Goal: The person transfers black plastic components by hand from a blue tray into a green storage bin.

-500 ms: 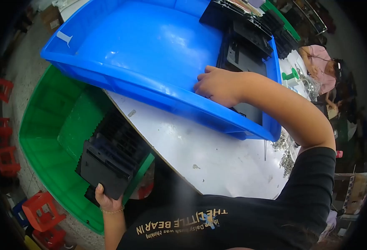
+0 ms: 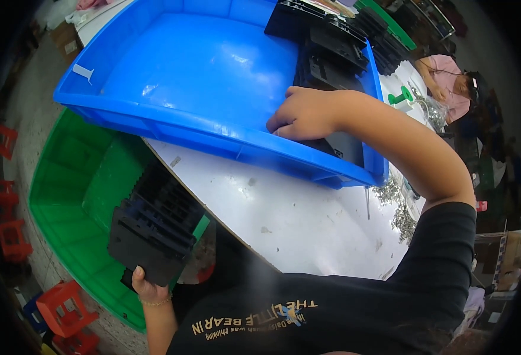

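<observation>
Head view shows the left hand [image 2: 152,290] gripping a black panel [image 2: 145,254] by its near edge: the thumb lies flat on the face, and the other fingers are mostly hidden, probably supporting from below. This panel is at the near end of a row of black parts [image 2: 164,198] in the green bin [image 2: 59,201], lower than the table. I cannot tell if it touches the next part.

The panel looks like hard plastic, thin and rather light, so I judge it stiff and not easy to bend. Its smooth, dull face may slide a little under dry fingers; a hold on the edge, with thumb on one side and fingers on the other, seems the safest. The row behind has toothed edges and narrow ribs, which could catch or chip if pulled roughly.

The right hand [image 2: 308,115] is inside the blue tray [image 2: 177,71], near its front wall, with the fingers curled; I cannot tell whether they hold something. Close to it lie more black panels [image 2: 325,68], flat, with cut-outs and raised rims. The tray is glossy moulded plastic with rounded corners, standing on a white table [image 2: 254,201] with a smooth, stained top.
</observation>
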Available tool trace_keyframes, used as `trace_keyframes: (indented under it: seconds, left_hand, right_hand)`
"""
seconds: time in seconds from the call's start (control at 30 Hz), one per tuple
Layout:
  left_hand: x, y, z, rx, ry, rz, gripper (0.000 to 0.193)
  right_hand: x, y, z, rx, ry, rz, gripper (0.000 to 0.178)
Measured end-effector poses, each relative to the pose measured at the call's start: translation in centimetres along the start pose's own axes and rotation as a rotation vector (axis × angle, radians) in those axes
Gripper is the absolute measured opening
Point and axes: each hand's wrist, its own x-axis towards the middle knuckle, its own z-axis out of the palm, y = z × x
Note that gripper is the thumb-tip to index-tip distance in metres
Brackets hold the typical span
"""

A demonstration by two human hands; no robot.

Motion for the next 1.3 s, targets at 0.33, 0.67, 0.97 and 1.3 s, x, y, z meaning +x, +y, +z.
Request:
trace_keyframes:
  seconds: [0.33,0.67,0.97,1.3]
  left_hand:
    - [0.7,0.7,0.8,0.017,-0.03,-0.011,0.064]
    - [1.0,-0.2,2.0,0.018,0.017,-0.006,0.063]
    - [0.3,0.1,2.3,0.01,0.058,0.027,0.063]
    - [0.4,-0.3,1.3,0.001,0.065,0.015,0.064]
  right_hand:
    - [-0.7,2.2,0.9,0.282,0.345,-0.116,0.042]
    - [0.9,4.6,1.2,0.924,0.185,-0.428,0.036]
    - [0.2,4.9,-0.4,1.293,-0.148,-0.565,0.025]
    - [3.3,5.1,0.8,1.056,-0.136,-0.472,0.038]
